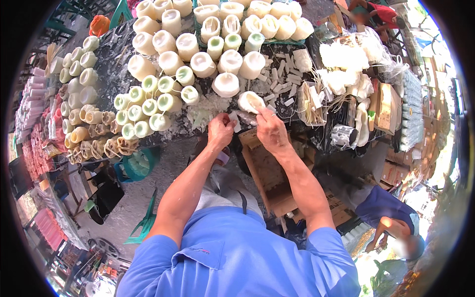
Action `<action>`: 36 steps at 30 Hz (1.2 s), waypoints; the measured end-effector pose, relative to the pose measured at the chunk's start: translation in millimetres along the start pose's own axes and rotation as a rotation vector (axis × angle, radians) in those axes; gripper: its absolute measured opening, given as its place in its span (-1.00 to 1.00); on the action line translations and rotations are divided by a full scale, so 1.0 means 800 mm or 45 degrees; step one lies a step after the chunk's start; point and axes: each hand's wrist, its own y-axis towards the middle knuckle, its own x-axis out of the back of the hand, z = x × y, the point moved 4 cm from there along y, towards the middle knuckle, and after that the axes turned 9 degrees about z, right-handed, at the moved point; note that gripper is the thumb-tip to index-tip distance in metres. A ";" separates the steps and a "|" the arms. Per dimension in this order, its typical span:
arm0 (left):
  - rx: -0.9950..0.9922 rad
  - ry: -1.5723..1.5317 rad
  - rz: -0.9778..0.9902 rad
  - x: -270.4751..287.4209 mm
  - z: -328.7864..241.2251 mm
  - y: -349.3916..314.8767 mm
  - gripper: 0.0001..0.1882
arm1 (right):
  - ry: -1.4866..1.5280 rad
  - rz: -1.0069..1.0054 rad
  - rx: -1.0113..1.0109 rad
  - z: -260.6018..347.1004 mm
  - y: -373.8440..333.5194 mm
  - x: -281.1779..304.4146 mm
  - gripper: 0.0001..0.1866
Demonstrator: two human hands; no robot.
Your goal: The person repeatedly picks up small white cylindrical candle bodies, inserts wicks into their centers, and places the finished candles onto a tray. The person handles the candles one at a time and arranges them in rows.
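Resting tilted, a white candle (250, 101) touches the right hand (271, 131).

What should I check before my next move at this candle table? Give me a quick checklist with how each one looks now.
1. Right hand on the white candle: ok, the fingers are at its near edge.
2. Left hand grip: cannot tell, the fingertips are pinched together but what lies between them is unclear.
3. Wick centred in that candle: cannot tell, too small to see.
4. Table free of scraps beyond the hands: not ok, wax pieces lie scattered there.
5. Green candles away from the hands: ok, grouped to the left.
6. Cardboard box below the table edge open: ok.
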 end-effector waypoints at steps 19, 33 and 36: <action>-0.877 0.933 -0.141 0.008 -0.035 -0.035 -0.47 | 0.327 0.168 -0.665 0.047 -0.024 0.003 -0.82; -0.827 1.003 -0.082 -0.002 -0.042 -0.021 -0.48 | 0.167 0.406 -0.752 0.034 0.019 -0.060 -0.79; -0.837 1.073 -0.045 -0.004 -0.037 -0.014 -0.48 | 0.143 0.394 -0.770 0.037 0.026 -0.059 -0.83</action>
